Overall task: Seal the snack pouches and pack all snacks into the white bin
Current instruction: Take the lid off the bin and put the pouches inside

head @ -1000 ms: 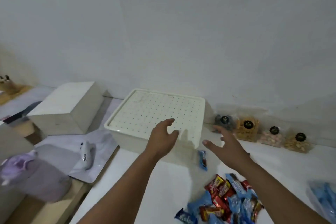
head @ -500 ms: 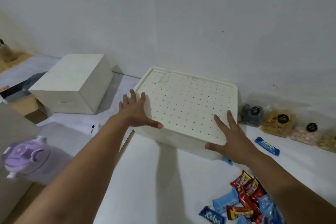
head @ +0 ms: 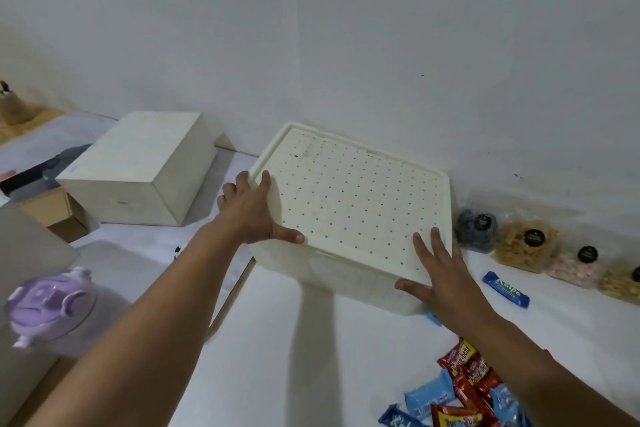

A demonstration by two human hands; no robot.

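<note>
**Both my hands on the lid of the white bin**

My left hand (head: 254, 213) sits at the lid's near-left corner: the fingers (head: 265, 180) lie straight along the left edge, and the thumb (head: 289, 236) stretches flat across the lid's front rim toward 3 o'clock. Nothing is curled; the hand is loose and flat against the plastic. My right hand (head: 441, 274) lies at the near-right corner, fingers spread and straight on top of the lid (head: 349, 198), thumb pointing to 9 o'clock along the front edge. It too presses rather than grasps.

The lid is cream-coloured and dotted with rows of small holes, and it covers the white bin (head: 349, 282), which stands on the white table (head: 277, 357) at 12 o'clock from me, close to the wall.

At 3 o'clock of the bin, along the wall, stands a row of clear snack pouches (head: 526, 246) with round black labels; whether their tops are sealed I cannot tell. Just in front of them lies a blue snack bar (head: 506, 289) by itself. At 5 o'clock, near my right forearm, is a heap of red and blue wrapped snacks (head: 464, 392).

At 9 o'clock of the bin rests a pale closed box (head: 138, 166), with a brown carton (head: 55, 213) beside it. At 8 o'clock, at the view's edge, is a lilac lidded container (head: 48, 305).
</note>
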